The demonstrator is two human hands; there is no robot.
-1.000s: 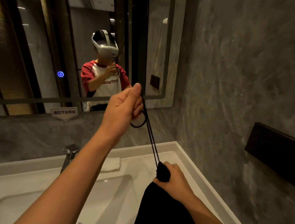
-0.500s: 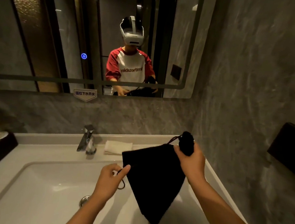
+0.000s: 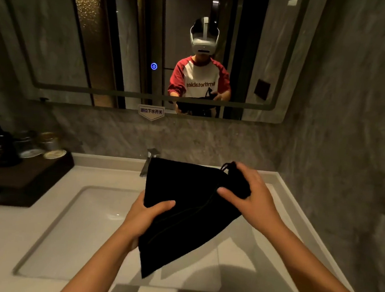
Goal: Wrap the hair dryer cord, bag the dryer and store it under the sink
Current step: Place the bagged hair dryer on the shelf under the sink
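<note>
**Status:** bagging step, closure of the bag. Storage not yet begun; cupboard under the sink outside the view.

**Position:** held in mid-air over the sink basin (image 3: 89, 218) by both hands, not resting on the countertop (image 3: 7, 235).

**Left hand** (image 3: 144, 215): grips the near left edge of the black drawstring bag (image 3: 188, 214), thumb laid flat on top of the cloth, remaining fingers underneath and out of sight.

**Right hand** (image 3: 249, 196): wrapped round the gathered neck at the far right corner, thumb stretched across the top face, fingers curled over the bunched cloth. Drawstring loop (image 3: 226, 165) protruding just beyond the knuckles.

**Hair dryer:** not visible. Presumed inside the bag; impossible to confirm from the fairly flat outline of the cloth.

**Hazards from here:**
- Drop into the basin. Cause: loosening either grip with the load hanging over the bowl, just in front of the faucet (image 3: 150, 163). Move clear of the basin before changing grip.
- Contents sliding out. Cause: tipping the neck downward with a drawstring not fully tight. Impossible to judge tightness here. Carry neck uppermost.
- Snagged loop. Cause: swinging the free drawstring past the faucet or the toiletries tray (image 3: 22, 183) at the left. Tuck the loop under the fingers first.
- Knock against the counter edge. Cause: bending toward the cupboard with the bag held out in front. Draw close to the body before lowering
</note>
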